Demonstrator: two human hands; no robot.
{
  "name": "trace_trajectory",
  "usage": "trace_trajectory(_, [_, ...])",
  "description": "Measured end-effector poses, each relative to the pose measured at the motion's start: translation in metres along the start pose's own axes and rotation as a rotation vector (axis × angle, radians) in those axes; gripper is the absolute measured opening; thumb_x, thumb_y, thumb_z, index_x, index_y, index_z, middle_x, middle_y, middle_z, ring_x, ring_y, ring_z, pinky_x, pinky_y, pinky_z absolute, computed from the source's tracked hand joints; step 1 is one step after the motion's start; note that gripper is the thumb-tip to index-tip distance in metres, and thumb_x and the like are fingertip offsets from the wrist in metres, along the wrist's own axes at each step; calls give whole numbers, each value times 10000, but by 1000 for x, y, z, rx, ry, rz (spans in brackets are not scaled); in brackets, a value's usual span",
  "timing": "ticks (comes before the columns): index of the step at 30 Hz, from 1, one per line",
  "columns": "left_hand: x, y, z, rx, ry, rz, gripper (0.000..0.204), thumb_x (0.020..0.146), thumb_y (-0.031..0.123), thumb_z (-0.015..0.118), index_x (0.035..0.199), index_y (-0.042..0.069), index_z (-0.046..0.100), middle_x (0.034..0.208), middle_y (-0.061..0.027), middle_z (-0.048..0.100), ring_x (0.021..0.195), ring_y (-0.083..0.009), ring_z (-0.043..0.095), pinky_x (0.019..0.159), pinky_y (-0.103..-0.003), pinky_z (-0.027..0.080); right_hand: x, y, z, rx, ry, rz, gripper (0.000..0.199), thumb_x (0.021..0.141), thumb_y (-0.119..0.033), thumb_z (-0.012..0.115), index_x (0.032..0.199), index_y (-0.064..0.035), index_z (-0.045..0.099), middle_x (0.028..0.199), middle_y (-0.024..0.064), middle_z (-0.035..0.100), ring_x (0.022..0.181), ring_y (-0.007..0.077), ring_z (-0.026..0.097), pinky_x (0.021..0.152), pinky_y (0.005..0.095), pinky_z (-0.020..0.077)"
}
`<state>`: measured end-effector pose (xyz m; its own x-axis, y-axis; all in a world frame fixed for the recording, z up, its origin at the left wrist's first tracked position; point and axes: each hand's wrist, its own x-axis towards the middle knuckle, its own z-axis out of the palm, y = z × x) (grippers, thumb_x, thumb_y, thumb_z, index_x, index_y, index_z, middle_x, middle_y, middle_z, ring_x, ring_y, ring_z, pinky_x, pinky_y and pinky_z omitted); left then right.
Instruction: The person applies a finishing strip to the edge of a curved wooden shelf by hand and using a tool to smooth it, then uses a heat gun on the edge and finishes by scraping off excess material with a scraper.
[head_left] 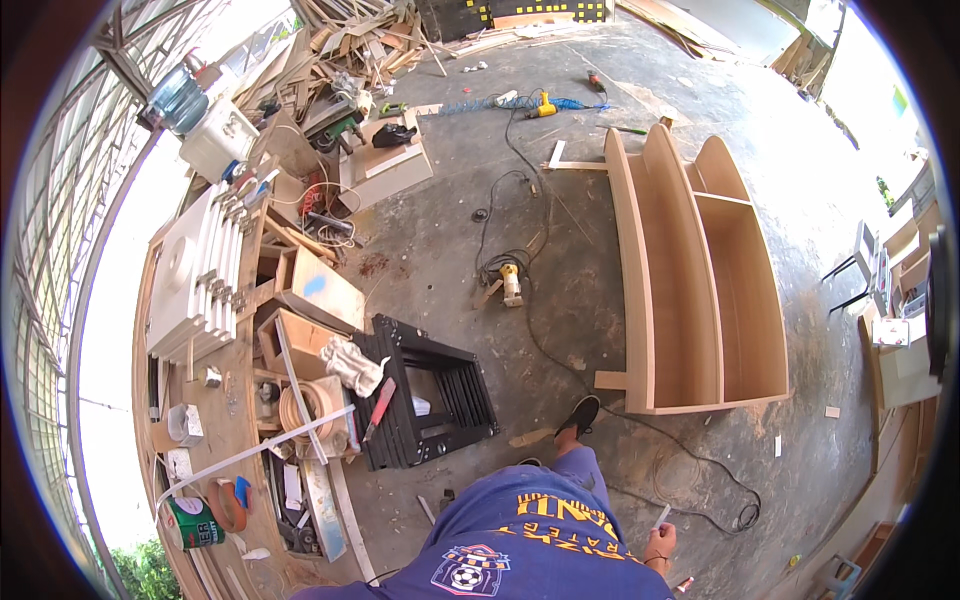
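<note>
My right hand (659, 545) hangs low by my right side, fingers curled round a slim pale stick-like piece (662, 515) whose end pokes up past them. Its exact kind is too small to make out. Just below that hand a small red-and-white tip (684, 584) shows; whether it belongs to the same piece I cannot tell. My left hand is out of the picture, beyond the dark blue shirt. Ahead and to the right of my shoe lies a long unpainted wooden shelf unit (690, 280) with curved edges and open compartments.
Black stacked frames (425, 395) stand beside a cluttered workbench (215, 400) on the left. A yellow-and-white power tool (511, 285) sits on the concrete, its black cable (560, 365) trailing near my foot. Scrap wood (360, 45) is heaped at the back.
</note>
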<state>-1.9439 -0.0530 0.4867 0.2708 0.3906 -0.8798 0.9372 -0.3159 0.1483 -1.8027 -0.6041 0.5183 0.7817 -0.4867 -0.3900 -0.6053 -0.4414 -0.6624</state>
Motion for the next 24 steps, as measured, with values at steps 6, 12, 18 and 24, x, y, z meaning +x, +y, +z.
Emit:
trace_trajectory(6, [6,127,-17,-85,89,64,384,908,370,511,1040,23,611,1022,-237,640,961,-422,602,818,-471,481,80,5,11,-105,14,34,193,712,15,633,880,-33,552,757,53,558,678,169,520,667,319,469])
trace_trajectory(12, [7,263,-76,-238,228,205,387,908,374,511,1044,24,608,1026,-237,639,964,-424,599,819,-473,481,162,-37,6,-108,10,103,164,710,9,590,860,-15,528,753,57,541,698,177,514,700,327,462])
trace_trajectory(18, [45,333,-110,-84,135,205,390,909,378,512,1048,26,605,1030,-237,637,968,-427,597,820,-475,480,226,-74,44,289,68,337,201,777,-23,529,975,-47,543,753,40,544,598,136,505,504,303,429])
trace_trajectory(24, [126,392,-179,425,-39,200,394,909,383,512,1052,27,602,1034,-238,636,971,-429,595,821,-477,479,226,-230,87,613,99,723,196,891,-263,618,1022,-131,558,698,-31,467,531,84,428,420,245,341])
